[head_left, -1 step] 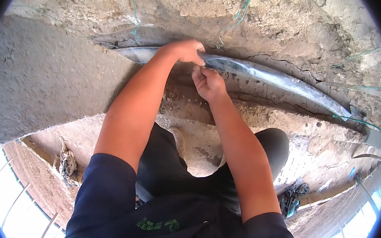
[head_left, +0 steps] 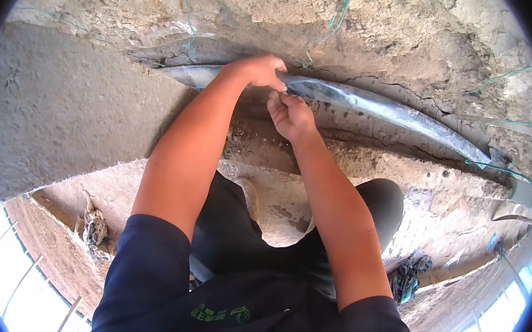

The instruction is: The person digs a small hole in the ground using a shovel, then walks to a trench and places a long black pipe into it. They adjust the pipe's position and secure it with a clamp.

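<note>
Silvery tube point(head_left: 361, 100) runs under the arched left hand point(head_left: 263, 71).

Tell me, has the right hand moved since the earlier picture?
No, not visibly: judged against the dirt ledge below it in the picture, the right hand stays in the same spot beside the grey tube.

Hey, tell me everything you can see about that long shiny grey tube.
The long grey tube looks like thin, glossy plastic, with bright highlights and a darker patch by the hands. It lies along a groove in cracked soil, bowing gently and dropping toward the right of the view. The left hand reaches over it, hiding a stretch; the right hand is at its near edge, though contact is unclear. A green string runs by its right end. What it holds, if anything, cannot be seen.
</note>
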The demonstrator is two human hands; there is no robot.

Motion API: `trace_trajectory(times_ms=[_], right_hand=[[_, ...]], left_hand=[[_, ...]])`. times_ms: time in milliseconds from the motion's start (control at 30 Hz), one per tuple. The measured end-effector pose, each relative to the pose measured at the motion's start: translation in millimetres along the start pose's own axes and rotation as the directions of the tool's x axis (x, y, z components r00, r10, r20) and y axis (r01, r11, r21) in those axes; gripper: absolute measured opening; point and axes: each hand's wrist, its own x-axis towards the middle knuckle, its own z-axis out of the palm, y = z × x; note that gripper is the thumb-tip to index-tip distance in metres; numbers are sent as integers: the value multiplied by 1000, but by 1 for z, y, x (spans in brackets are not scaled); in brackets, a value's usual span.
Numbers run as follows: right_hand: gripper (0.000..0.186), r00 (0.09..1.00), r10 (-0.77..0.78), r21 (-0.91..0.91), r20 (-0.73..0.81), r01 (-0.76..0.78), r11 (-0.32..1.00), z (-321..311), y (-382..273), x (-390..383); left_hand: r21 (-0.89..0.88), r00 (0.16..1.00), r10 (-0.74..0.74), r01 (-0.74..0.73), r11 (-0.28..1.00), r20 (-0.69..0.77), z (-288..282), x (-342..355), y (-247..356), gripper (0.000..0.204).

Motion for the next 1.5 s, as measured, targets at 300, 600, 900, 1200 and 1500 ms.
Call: trace_trajectory(times_ms=[300,600,900,1200,1500], right_hand=[[14,997,-2,-37,-82,-1,999,3,5,2],[16,911,-183,-382,-368,31,924,36,11,-13],[12,940,-97,-50,-326,85,995,25,12,-5],[9,961,-70,-106,-267,43,993,17,14,2],[21,908,-134,-348,-396,-13,938,40,13,-13]], left_hand=[[-24,999,37,-38,999,-31,-3,1,-3,74],[-112,997,53,-47,993,51,-3,-1,-6,67],[-108,999,26,-22,994,33,-3,-1,-5,59],[-94,1000,30,-30,995,-4,-1,7,-9,57],[-117,996,24,-14,993,83,0,3,-14,70]])
